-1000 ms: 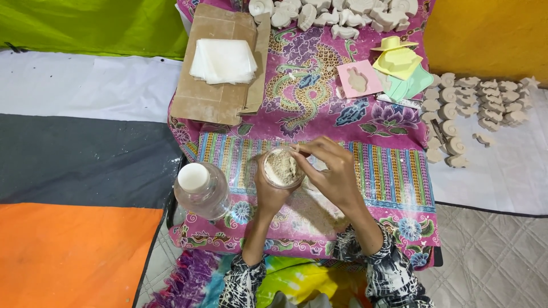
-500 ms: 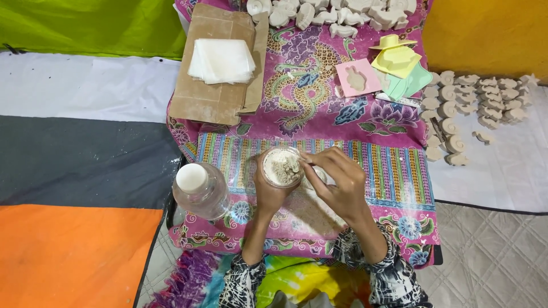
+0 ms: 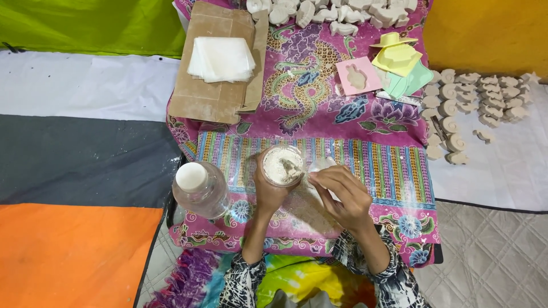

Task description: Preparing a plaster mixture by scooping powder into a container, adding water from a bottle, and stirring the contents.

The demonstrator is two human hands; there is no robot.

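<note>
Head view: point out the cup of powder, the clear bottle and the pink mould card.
cup of powder (image 3: 282, 165), head view, on the pale powder inside it.
clear bottle (image 3: 200, 191), head view, on its clear body.
pink mould card (image 3: 357, 76), head view, on its middle.

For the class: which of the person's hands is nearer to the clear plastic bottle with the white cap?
Left. The left hand holds a cup of pale powder just right of the bottle; the right hand lies farther right, beyond the cup.

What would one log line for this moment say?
left hand: holds cup of pale powder | right hand: pinches small clear bag beside cup | clear bottle: stands left | surface: patterned cloth
</note>
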